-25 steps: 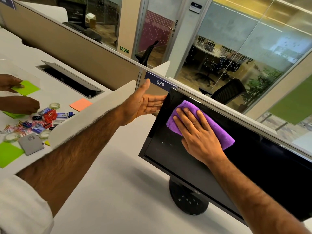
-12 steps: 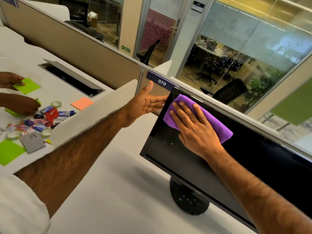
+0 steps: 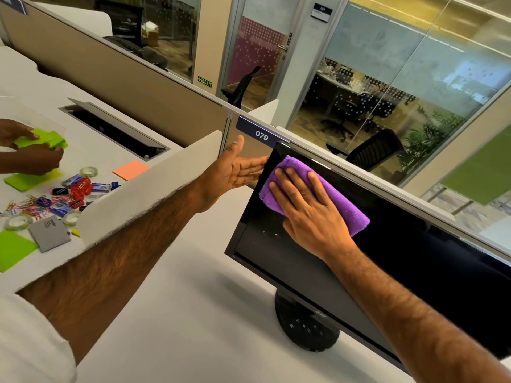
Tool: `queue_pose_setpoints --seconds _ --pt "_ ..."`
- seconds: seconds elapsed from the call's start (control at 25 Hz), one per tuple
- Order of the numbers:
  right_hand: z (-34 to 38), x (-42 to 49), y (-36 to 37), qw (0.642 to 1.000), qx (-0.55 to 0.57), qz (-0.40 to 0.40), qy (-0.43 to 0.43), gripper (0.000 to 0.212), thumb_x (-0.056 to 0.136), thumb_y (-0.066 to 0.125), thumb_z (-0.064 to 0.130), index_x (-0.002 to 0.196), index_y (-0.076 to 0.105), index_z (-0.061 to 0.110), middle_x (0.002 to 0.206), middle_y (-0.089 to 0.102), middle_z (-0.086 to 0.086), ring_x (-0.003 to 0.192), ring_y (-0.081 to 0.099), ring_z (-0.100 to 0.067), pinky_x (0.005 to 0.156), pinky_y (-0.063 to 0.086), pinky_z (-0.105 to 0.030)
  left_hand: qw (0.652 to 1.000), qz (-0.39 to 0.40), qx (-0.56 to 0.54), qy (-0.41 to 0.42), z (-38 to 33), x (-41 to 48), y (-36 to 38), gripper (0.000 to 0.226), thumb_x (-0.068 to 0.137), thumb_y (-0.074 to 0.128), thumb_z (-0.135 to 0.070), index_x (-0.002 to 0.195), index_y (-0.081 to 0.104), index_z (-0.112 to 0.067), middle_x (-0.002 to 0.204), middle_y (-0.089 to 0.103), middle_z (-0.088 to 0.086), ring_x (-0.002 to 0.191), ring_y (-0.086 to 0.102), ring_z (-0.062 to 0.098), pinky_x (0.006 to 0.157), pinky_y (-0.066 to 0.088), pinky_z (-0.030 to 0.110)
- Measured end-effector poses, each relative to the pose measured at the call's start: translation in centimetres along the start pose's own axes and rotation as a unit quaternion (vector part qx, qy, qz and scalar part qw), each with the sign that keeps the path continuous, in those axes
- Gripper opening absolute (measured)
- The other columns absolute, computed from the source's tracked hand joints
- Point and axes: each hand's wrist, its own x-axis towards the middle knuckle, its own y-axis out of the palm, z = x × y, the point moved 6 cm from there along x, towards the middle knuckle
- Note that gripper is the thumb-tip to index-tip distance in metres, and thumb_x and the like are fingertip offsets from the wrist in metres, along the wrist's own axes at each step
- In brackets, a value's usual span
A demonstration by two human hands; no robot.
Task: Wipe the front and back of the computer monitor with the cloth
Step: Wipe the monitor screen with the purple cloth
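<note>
A black computer monitor stands on a round black base on the white desk, its dark screen facing me. A folded purple cloth lies flat against the screen's upper left corner. My right hand presses on the cloth with fingers spread. My left hand is open, palm turned right, fingertips touching the monitor's left edge near the top. The monitor's back is hidden.
A white divider panel runs under my left forearm. Beyond it, another person's hands handle green sticky notes among paper clips, tape rolls and an orange note pad. A partition with the label 079 stands behind the monitor.
My right hand has slid the cloth up and left toward the screen's top left corner. My left hand stayed at the monitor's left edge. The other person picked up green notes.
</note>
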Motion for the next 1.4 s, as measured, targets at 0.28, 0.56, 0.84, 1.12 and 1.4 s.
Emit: queue_pose_setpoints --seconds 0.28,0.56,0.84,1.12,1.4 --pt "2.5 -4.4 2.9 0.997 -0.007 0.04 -0.065 0.075 0.104 0.041 0.047 0.163 0.007 0.016 0.17 0.002 -0.013 0.157 0.0 -0.031 0.127 0.001 -0.051 1.0 0.019 0.011 0.004 0.4 0.1 0.3 0.081 0.101 0.001 -0.067 0.153 0.045 -0.023 0.155 0.05 -0.002 0.14 0.051 0.014 0.119 0.031 0.034" --pt "0.6 -2.6 1.3 0.999 0.023 -0.013 0.03 0.066 0.108 0.029 0.05 0.163 0.013 0.016 0.17 0.006 -0.01 0.158 0.0 -0.028 0.127 0.0 -0.05 1.0 0.003 0.003 -0.006 0.4 0.0 0.5 0.08 0.102 0.0 -0.065 0.154 0.044 -0.023 0.156 0.048 -0.001 0.142 0.05 0.018 0.12 0.033 0.037" --pt "6.6 -3.9 5.1 0.997 0.047 0.014 -0.055 0.08 0.102 0.05 0.035 0.163 0.003 0.013 0.169 -0.002 -0.016 0.156 -0.003 -0.036 0.126 -0.001 -0.054 1.0 0.006 -0.001 -0.005 0.4 -0.2 0.5 0.081 0.102 -0.002 -0.064 0.155 0.042 -0.021 0.159 0.045 0.002 0.144 0.047 0.02 0.121 0.032 0.038" --pt "8.2 -10.2 7.5 0.991 0.022 0.06 -0.118 0.092 0.09 0.062 0.02 0.162 0.005 0.01 0.169 -0.001 -0.018 0.156 -0.003 -0.037 0.124 0.0 -0.057 1.0 0.015 -0.006 0.002 0.6 -0.2 0.6 0.085 0.097 0.003 -0.068 0.158 0.037 -0.019 0.161 0.042 0.001 0.147 0.042 0.021 0.121 0.029 0.037" --pt "2.8 -8.8 4.8 1.0 0.008 0.021 0.001 0.086 0.097 0.058 0.031 0.163 0.006 0.012 0.17 -0.003 -0.015 0.157 -0.005 -0.033 0.125 -0.005 -0.055 1.0 0.004 -0.012 0.007 0.7 0.0 0.7 0.084 0.099 0.003 -0.067 0.158 0.038 -0.018 0.161 0.042 0.002 0.147 0.043 0.021 0.122 0.029 0.039"
